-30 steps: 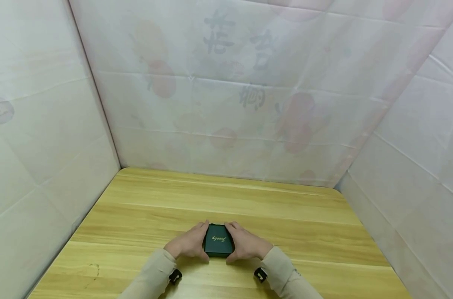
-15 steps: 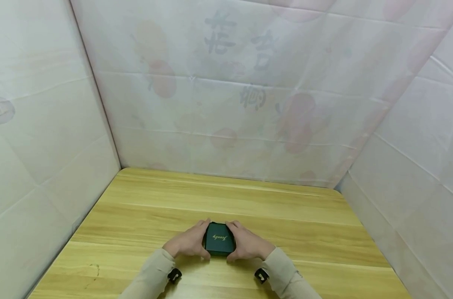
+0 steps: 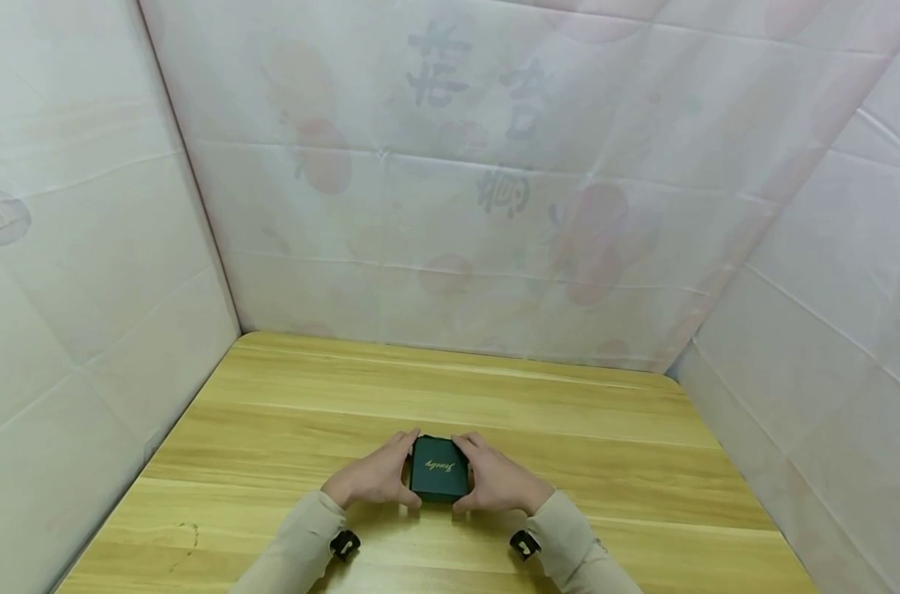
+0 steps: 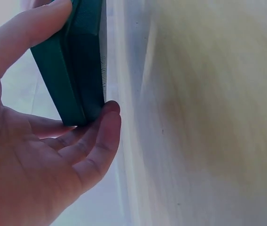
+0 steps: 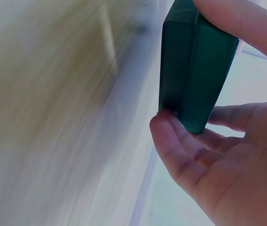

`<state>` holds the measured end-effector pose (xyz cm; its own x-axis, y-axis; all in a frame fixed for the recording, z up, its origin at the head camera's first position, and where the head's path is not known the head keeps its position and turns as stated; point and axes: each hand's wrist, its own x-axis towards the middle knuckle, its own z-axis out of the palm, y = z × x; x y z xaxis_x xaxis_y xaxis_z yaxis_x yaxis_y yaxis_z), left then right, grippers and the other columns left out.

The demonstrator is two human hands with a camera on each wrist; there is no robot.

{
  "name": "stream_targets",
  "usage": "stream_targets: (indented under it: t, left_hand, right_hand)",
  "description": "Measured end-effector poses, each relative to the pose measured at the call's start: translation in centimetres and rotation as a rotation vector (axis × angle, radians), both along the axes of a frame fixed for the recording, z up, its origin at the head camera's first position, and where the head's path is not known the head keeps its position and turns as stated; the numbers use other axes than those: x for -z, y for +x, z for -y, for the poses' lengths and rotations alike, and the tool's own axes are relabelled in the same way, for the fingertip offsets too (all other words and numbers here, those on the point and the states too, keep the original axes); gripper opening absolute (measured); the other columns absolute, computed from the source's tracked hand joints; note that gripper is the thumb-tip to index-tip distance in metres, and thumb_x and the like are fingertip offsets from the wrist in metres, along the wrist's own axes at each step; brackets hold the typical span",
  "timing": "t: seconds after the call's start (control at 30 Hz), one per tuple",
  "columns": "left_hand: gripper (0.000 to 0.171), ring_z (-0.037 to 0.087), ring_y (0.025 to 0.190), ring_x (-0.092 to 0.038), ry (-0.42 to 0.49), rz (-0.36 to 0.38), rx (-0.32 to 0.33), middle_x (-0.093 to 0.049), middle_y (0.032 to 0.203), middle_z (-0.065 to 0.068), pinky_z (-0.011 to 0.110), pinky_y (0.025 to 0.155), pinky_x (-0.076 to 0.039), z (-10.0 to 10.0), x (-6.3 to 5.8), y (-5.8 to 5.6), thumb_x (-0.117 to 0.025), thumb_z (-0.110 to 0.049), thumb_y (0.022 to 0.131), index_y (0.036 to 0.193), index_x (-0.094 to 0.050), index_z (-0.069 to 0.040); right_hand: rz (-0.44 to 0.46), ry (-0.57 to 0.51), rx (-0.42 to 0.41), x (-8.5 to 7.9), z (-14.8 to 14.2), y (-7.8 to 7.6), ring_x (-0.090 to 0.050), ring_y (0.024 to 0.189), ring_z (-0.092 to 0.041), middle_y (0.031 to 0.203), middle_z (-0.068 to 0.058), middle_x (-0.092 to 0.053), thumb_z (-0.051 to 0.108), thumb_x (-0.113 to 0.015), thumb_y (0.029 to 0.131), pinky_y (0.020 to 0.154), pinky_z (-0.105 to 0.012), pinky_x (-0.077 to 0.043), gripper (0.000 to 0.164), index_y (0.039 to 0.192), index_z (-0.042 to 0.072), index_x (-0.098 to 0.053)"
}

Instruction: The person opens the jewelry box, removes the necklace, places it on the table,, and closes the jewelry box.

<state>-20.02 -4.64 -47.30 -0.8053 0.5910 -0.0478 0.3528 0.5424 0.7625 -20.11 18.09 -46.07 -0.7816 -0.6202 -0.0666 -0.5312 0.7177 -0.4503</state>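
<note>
A small dark green jewelry box (image 3: 440, 472) with gold lettering, upside down in the head view, is held between both hands. My left hand (image 3: 375, 476) grips its left side, thumb at the near corner and fingers at the far one. On the opposite side my right hand (image 3: 503, 480) grips it the same way. In the left wrist view the box (image 4: 72, 66) shows its side walls and a seam between lid and base, with fingertips curled under its edge. The right wrist view shows the box (image 5: 197, 70) standing off from the tabletop, fingertips at its lower edge.
The wooden table (image 3: 450, 388) spreads around the hands, with a faint curved mark at its left. Pale printed fabric walls (image 3: 435, 206) rise along its back and both sides. A black band (image 3: 344, 544) sits at the left wrist, another (image 3: 525, 544) at the right.
Both hands have moved slightly up and away from the body in the head view, carrying the jewelry box with them. The grip looks the same.
</note>
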Motion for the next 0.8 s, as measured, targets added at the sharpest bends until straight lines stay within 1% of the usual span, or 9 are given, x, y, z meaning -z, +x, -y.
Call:
stream_targets:
  t: [0.13,0.3,0.37,0.5,0.67,0.8]
  left_hand:
    - [0.105,0.019,0.108,-0.041,0.023,0.009,-0.004,-0.033,0.128,0.01,0.038,0.091,-0.034,0.1,0.1,0.0,-0.078,-0.026,0.063,0.139,-0.011,-0.001]
    - [0.105,0.018,0.104,-0.044,0.095,0.021,0.004,-0.031,0.13,0.009,0.033,0.085,-0.039,0.2,0.3,0.1,-0.078,-0.027,0.065,0.14,-0.009,-0.002]
    - [0.104,0.018,0.103,-0.044,0.126,0.028,0.005,-0.03,0.13,0.008,0.032,0.083,-0.04,0.3,0.2,0.1,-0.077,-0.026,0.065,0.14,-0.009,-0.003]
    - [0.104,0.019,0.104,-0.044,0.154,0.031,0.0,-0.029,0.132,0.007,0.033,0.081,-0.041,0.3,0.0,0.2,-0.077,-0.027,0.066,0.141,-0.008,-0.007]
    - [0.107,0.018,0.103,-0.043,0.174,0.001,-0.016,-0.029,0.132,0.005,0.035,0.08,-0.041,0.3,-0.2,0.2,-0.077,-0.033,0.065,0.142,-0.005,-0.015]
    - [0.108,0.018,0.103,-0.042,0.191,-0.029,-0.036,-0.031,0.132,0.003,0.035,0.079,-0.041,0.3,-0.4,0.2,-0.076,-0.039,0.064,0.142,-0.004,-0.021]
  right_hand:
    - [0.012,-0.011,0.003,-0.1,-0.2,0.0,-0.045,0.1,-0.012,0.128,-0.005,-0.032,0.04,-0.076,0.064,0.082,-0.029,-0.042,0.098,0.137,0.002,-0.023]
    - [0.036,-0.025,0.022,-0.5,-0.4,0.0,-0.045,0.099,-0.011,0.13,-0.004,-0.031,0.041,-0.074,0.065,0.08,-0.03,-0.042,0.098,0.138,0.004,-0.021]
    - [0.031,-0.025,0.027,-0.6,-0.5,0.0,-0.045,0.1,-0.012,0.131,-0.005,-0.031,0.042,-0.073,0.066,0.079,-0.03,-0.042,0.098,0.139,0.005,-0.021]
    - [0.031,-0.031,0.037,-0.8,-0.7,-0.2,-0.045,0.098,-0.011,0.13,-0.003,-0.031,0.046,-0.071,0.066,0.076,-0.029,-0.043,0.098,0.139,0.007,-0.02]
    - [0.052,-0.072,0.04,-1.5,-0.9,-0.2,-0.045,0.1,-0.012,0.13,-0.001,-0.03,0.054,-0.067,0.067,0.074,-0.027,-0.045,0.098,0.14,0.009,-0.019]
    - [0.05,-0.091,0.04,-2.4,-1.0,0.1,-0.043,0.105,-0.013,0.131,-0.001,-0.029,0.057,-0.064,0.068,0.078,-0.03,-0.044,0.097,0.14,0.011,-0.019]
